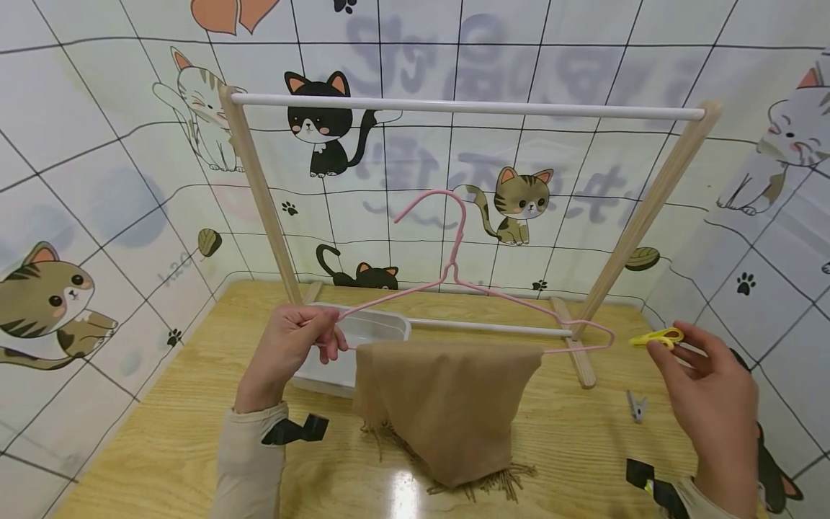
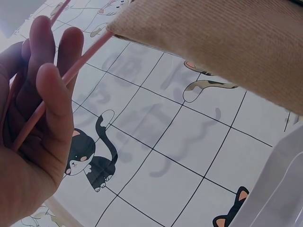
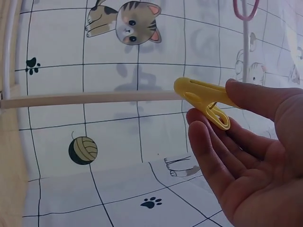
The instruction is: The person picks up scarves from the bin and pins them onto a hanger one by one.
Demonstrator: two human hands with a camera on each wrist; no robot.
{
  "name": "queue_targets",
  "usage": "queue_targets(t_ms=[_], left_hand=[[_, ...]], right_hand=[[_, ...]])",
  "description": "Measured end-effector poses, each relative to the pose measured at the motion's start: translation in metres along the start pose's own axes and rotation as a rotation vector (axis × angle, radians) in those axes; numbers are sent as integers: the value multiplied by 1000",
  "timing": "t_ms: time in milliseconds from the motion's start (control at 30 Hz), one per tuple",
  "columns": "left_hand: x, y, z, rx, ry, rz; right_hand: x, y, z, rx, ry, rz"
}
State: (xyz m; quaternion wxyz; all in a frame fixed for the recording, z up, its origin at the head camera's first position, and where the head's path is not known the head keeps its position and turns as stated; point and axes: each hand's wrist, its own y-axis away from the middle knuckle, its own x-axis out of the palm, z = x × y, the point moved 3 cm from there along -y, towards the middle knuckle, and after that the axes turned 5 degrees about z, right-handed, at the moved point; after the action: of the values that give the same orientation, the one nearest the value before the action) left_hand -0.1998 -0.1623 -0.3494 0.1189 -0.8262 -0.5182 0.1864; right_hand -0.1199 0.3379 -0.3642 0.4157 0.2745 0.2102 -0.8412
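Note:
My left hand (image 1: 295, 346) grips the left end of a pink hanger (image 1: 447, 274), its hook pointing up. In the left wrist view the fingers curl round the pink wire near the cloth. A brown fringed cloth (image 1: 447, 404), perhaps a scarf, is draped over the hanger's lower bar and hangs down in front of the table. At the right, my right hand (image 1: 713, 396) pinches a yellow clothespin (image 3: 203, 99) between thumb and fingers, just beyond the hanger's right end. On the table below lies a grey clothespin (image 1: 637, 407).
A wooden rack with a white top rod (image 1: 467, 108) stands behind the hanger, a lower white rod (image 1: 493, 328) near the tabletop. Behind the left hand sits a white plastic bin (image 1: 324, 371). Cat-patterned sheeting (image 1: 421, 158) encloses the wooden table (image 1: 175, 432).

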Motion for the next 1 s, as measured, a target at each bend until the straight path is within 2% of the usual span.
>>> queue_targets(t_ms=[233,600,800,1000], left_hand=[[1,0,-1,3,-3,-14],[2,-2,1,17,15,-22],[1,-2,3,19,25,-26],[1,-1,4,6,17,-44]], right_hand=[[-4,12,13,-27,-110,-39],[-6,28,30,-40,-167,-66],[-7,33,37,-45,-169,-80],[-6,39,44,-126,-152,-93]])
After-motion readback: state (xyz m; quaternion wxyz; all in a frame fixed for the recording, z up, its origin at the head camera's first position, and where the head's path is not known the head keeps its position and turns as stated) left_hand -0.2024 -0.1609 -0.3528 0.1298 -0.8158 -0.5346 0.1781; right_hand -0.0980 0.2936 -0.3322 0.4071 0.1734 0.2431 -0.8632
